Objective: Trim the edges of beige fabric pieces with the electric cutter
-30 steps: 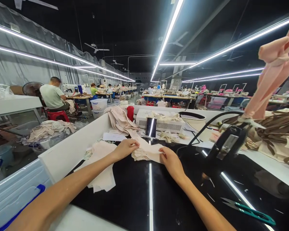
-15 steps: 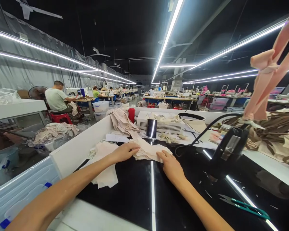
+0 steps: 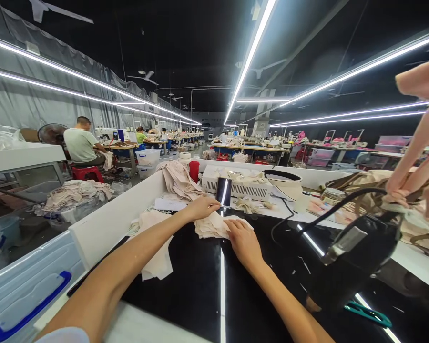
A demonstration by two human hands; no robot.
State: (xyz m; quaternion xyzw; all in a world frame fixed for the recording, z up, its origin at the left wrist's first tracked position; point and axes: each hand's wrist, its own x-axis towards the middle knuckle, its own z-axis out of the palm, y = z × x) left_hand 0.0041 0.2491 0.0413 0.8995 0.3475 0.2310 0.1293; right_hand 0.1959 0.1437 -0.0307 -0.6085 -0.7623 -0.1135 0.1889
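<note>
My left hand (image 3: 203, 208) reaches over the stack of pale pink fabric pieces (image 3: 210, 228), beside a dark upright object (image 3: 223, 190). Its thumb and fingers are pinched together; whatever lies between them is too small to make out. My right hand (image 3: 243, 240) rests with its fingers laid over the right end of the stack, the thumb hidden. More pale fabric pieces (image 3: 157, 267) lie to the left, partly behind my left forearm. Both stacks lie on a glossy black tabletop (image 3: 196, 290).
A black device (image 3: 357, 257) with a cable hangs at right from a pink fabric strap (image 3: 418, 147), partly covering teal thread snips (image 3: 368, 313). Behind the stack stands a white vented box (image 3: 236, 186) with fabric scraps. A white board (image 3: 117, 205) edges the left side. Another person (image 3: 80, 143) sits farther left.
My left hand has moved right and slightly up across the stack, toward the dark upright object. My right hand stays on the fabric. The hanging device appears farther right and nearer, partly hiding the snips.
</note>
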